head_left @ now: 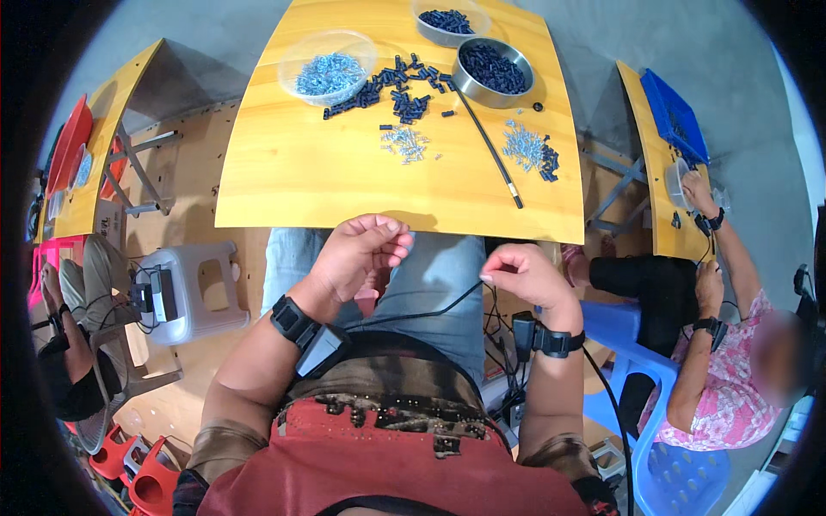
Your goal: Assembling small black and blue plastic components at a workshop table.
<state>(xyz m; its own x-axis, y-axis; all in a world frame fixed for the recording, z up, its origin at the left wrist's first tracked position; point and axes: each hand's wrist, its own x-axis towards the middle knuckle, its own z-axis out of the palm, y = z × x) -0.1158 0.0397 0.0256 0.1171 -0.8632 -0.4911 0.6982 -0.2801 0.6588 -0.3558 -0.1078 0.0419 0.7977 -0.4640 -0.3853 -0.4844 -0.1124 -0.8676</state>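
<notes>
My left hand [366, 249] is just off the table's near edge, thumb and index finger pinched together; anything between them is too small to make out. To its right, my right hand [529, 273] is also pinched, above my lap. A thin black cable [430, 313] runs across my lap up to the right fingertips; whether they grip it or it passes behind, I cannot tell. Nearest on the table lie a small pile of silvery metal pieces [406, 144], a second silvery pile [523, 144] with black pieces [549, 163] beside it, and a thin black rod [490, 148].
Loose short black parts [409, 107] spread mid-table. Behind stand a clear bowl [368, 52] of silvery pieces, a steel bowl [462, 84] and a clear tub [484, 15] of black parts. Co-workers sit at side tables; a blue chair [641, 378] and grey stool [185, 258] flank me.
</notes>
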